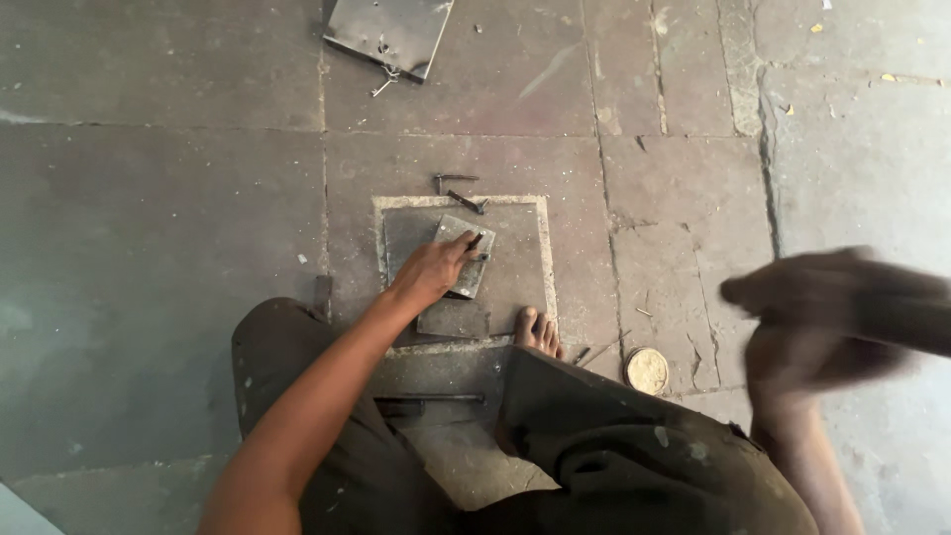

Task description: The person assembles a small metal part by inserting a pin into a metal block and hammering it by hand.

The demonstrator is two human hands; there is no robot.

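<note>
Grey steel, a small flat plate point(468, 256), lying tilted on a larger dark slab point(515, 277) on the floor point(158, 248), directly under the left fingers point(458, 250). Pinned there by the left hand point(431, 269), fingers narrowed around a short dark punch point(474, 241) stood against the plate's upper corner. Probably stiff and heavy for its size, hard-edged, unlikely to bend or break; likely to skid on the slab if not pressed down. Best taken by its long edges, or held flat from above as now, away from the corners.

Just beyond the fingertips, two loose dark metal bits: a bent rod point(454, 179) and a short pin point(466, 202), close together, apart from the plate. Under the palm side, a second flat piece point(454, 319), overlapped by the plate. One bare foot point(538, 330) at the slab's near edge, toes touching it.

Farther from the fingers, toward the right: one round brass-coloured lid point(646, 371) on the floor, and the right hand point(802, 347), raised and blurred, gripping something dark and long; too smeared to tell what, or how tightly closed. Far beyond the fingertips, one larger sheet point(388, 32) at the top edge, a small wire hook point(384, 81) at its corner.

Count: two small plates, one slab, one punch, two loose bits, one lid, one far sheet.
</note>
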